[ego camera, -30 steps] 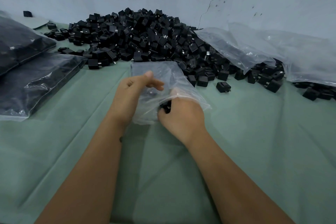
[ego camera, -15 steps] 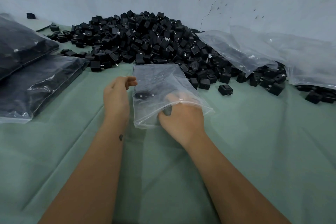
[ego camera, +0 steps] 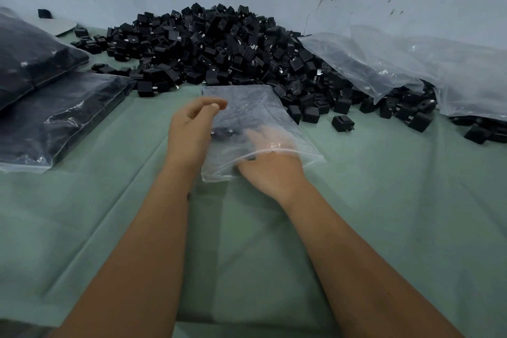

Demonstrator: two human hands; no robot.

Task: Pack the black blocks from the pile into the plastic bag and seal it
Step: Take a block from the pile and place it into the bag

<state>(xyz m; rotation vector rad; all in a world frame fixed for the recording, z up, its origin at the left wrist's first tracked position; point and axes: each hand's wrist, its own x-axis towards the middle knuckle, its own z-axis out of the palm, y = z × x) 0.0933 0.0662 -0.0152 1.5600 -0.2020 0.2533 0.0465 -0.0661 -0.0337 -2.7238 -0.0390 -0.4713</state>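
On the green cloth (ego camera: pixel 384 200), just near of the pile (ego camera: pixel 219 46) of black blocks, the plastic bag (ego camera: pixel 247 101) is lying flat. Inside its near mouth the right hand (ego camera: pixel 270 156) is reaching, fingers extended toward a black block (ego camera: pixel 223 133) in the bag. At the bag's left edge the left hand (ego camera: pixel 189 132) is hovering, fingers loosely curled, thumb near forefinger; whether they are pinching the film is unclear.

Matt black plastic blocks (ego camera: pixel 219 46), a glossy clear film bag (ego camera: pixel 247 107), and smooth green cloth (ego camera: pixel 384 200) with creases.
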